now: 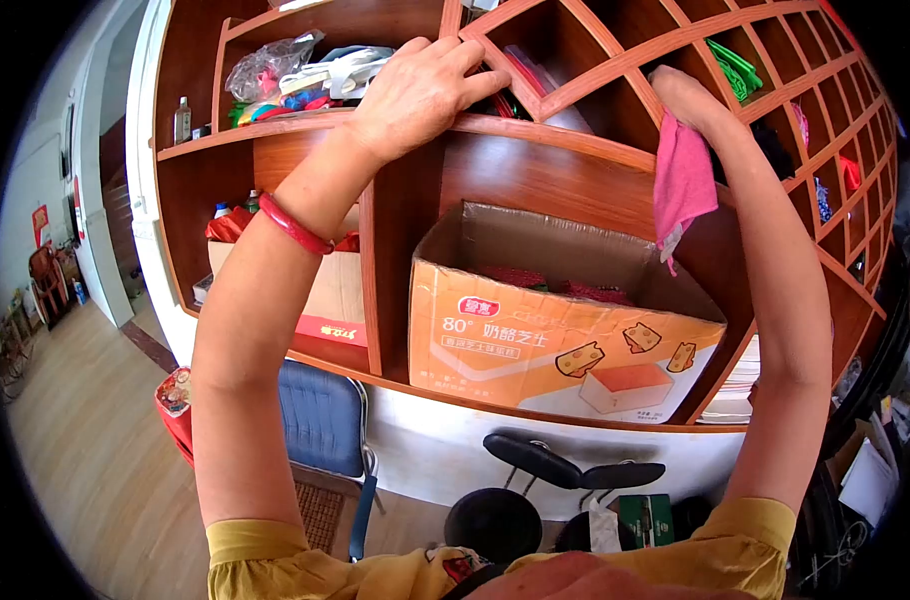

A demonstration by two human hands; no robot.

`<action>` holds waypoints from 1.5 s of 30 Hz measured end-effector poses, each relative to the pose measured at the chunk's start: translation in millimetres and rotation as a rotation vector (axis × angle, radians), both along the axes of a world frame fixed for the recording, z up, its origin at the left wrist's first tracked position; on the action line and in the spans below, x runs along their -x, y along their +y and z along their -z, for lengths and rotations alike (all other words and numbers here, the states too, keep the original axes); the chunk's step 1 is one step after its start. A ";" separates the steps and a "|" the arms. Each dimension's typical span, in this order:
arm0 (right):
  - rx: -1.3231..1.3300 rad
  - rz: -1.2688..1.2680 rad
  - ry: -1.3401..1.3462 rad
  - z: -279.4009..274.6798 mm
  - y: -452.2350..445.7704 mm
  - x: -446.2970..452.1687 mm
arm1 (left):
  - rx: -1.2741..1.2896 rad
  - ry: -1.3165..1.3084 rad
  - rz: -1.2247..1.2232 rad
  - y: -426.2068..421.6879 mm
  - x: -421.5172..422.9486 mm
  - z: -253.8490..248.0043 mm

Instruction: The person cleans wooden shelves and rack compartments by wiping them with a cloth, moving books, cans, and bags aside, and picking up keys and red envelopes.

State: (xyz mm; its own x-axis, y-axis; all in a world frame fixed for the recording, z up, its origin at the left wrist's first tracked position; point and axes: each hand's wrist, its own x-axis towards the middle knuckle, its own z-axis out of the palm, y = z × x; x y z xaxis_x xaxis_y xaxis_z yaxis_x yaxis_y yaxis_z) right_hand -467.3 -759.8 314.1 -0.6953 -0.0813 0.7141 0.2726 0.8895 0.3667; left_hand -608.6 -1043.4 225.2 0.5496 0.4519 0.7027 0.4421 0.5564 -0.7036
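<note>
At the lattice of wooden compartments point(640, 86) on the upper right, the right hand point(682, 97) was raised and bent at the wrist, with its fingertips hidden inside one opening. This hand was closed on the upper end of a pink cloth point(686, 185); the exact finger placement could not be determined. The cloth hung directly below the right hand, its lower end narrowing to a loose tip. A green folded item point(734, 70) occupied a compartment just to the right of that hand.

The left hand point(420, 95) was positioned over the front edge of the upper shelf point(560, 135). Its fingers were bent and loosely spread, with the thumb set apart and pointing toward the right hand; the palm side was not visible. A red bangle point(297, 226) encircled the left forearm below the wrist. Immediately left of this hand lay white items point(340, 73), followed by a clear plastic bag point(263, 70).

Below and between the hands stood an orange cardboard box point(565, 335), open at the top, with contents partly visible inside. A second carton point(333, 300) stood below the left hand, partly covered by the left forearm. A stack of papers point(733, 388) was located below the right hand, beside the right forearm.
</note>
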 end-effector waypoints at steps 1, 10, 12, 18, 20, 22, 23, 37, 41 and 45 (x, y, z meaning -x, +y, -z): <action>0.002 -0.004 0.002 -0.4 1.9 0.6 | 0.036 0.031 0.000 1.6 1.4 -5.0; -0.036 -0.036 -0.006 -9.5 24.6 15.2 | 0.143 0.143 -0.023 3.9 -2.9 -3.7; 0.272 -0.031 0.058 -7.7 16.5 15.8 | 0.171 0.153 -0.020 4.9 -2.3 -2.9; 0.252 -0.097 0.092 -7.5 20.4 18.9 | 0.134 0.177 -0.042 8.8 1.8 -6.4; 0.213 -0.120 0.104 -5.8 22.3 18.4 | 0.131 0.191 -0.064 10.4 2.5 -8.0; 0.173 -0.142 0.115 -4.7 20.2 15.9 | 0.144 0.200 -0.064 11.7 3.7 -11.1; 0.147 -0.117 0.077 -4.7 17.6 14.0 | 0.155 0.209 -0.064 12.1 4.9 -12.6; 0.255 -0.043 0.039 -4.8 11.4 14.1 | 0.200 0.061 -0.375 15.5 -4.5 -20.4; 0.247 -0.067 0.082 -6.5 16.1 17.2 | 0.185 0.087 -0.362 19.6 -0.6 -22.1; 0.213 -0.086 0.082 -0.2 6.2 10.3 | 0.192 0.108 -0.308 19.2 2.4 -22.9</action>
